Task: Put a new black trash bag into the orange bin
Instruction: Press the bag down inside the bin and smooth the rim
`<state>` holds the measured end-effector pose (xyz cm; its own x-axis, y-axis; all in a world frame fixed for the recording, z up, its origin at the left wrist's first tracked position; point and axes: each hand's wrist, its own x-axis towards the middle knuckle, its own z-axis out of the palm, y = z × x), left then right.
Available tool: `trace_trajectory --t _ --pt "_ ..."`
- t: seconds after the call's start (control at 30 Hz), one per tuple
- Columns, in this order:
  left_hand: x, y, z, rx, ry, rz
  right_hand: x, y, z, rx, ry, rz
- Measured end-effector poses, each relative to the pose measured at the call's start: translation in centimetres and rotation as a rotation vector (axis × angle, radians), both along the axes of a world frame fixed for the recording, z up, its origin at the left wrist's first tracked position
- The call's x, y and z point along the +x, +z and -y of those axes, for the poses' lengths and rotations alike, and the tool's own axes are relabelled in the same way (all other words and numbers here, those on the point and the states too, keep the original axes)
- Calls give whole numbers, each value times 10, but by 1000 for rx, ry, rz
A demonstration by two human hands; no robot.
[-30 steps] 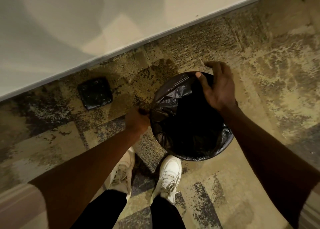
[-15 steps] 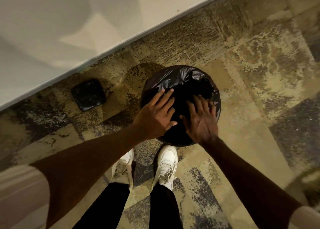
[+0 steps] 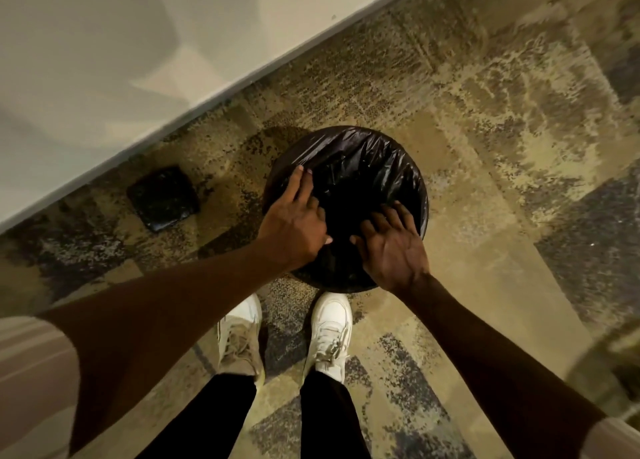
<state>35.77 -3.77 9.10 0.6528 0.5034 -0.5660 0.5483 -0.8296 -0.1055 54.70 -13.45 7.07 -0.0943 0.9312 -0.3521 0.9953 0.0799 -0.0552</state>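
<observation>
Black trash bag [image 3: 367, 160] is already draped across the mouth of the bin [image 3: 424, 212], its glossy film folded over the rim all round so that I see none of the orange at all, and the whole thing stands on the patterned carpet [image 3: 485, 119] just ahead of my white shoes [image 3: 329, 334]. I judge the film thin, light and slippery, quick to crumple and to slide back off the rim, so I would take it at the folded edge and pinch there, not press hard in the middle where it could stretch or tear. My left hand [image 3: 294, 223] lies palm down over the near-left rim, fingers loose and spread flat on the plastic, gripping nothing. My right hand [image 3: 394, 247] reaches over the near-right rim, fingers spread and slightly curled down into the dark opening, pushing the liner inward, not clasping it. A folded black packet [image 3: 162, 198] lies on the floor by the wall [image 3: 104, 60]
</observation>
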Motion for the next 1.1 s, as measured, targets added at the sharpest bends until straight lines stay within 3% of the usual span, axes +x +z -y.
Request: trace_trajectory --t 0.2,0.4,0.6,0.83,0.93,1.1 --pt "7 -11 44 -155 -35 165 11 -6 -38 -257 20 82" --pt "1 -21 78 -355 26 108 18 -15 -66 -451 7 95" --pt "-6 -17 67 -492 51 -53 -3 8 -47 -199 -34 -1" --pt "-20 -17 24 -153 -145 192 -35 30 37 46 -258 -61" --pt "-21 -20 -2 -93 -187 132 -30 22 58 47 -295 -42" --pt "-24 -16 -29 29 -253 -39 -19 4 61 -117 -230 21"
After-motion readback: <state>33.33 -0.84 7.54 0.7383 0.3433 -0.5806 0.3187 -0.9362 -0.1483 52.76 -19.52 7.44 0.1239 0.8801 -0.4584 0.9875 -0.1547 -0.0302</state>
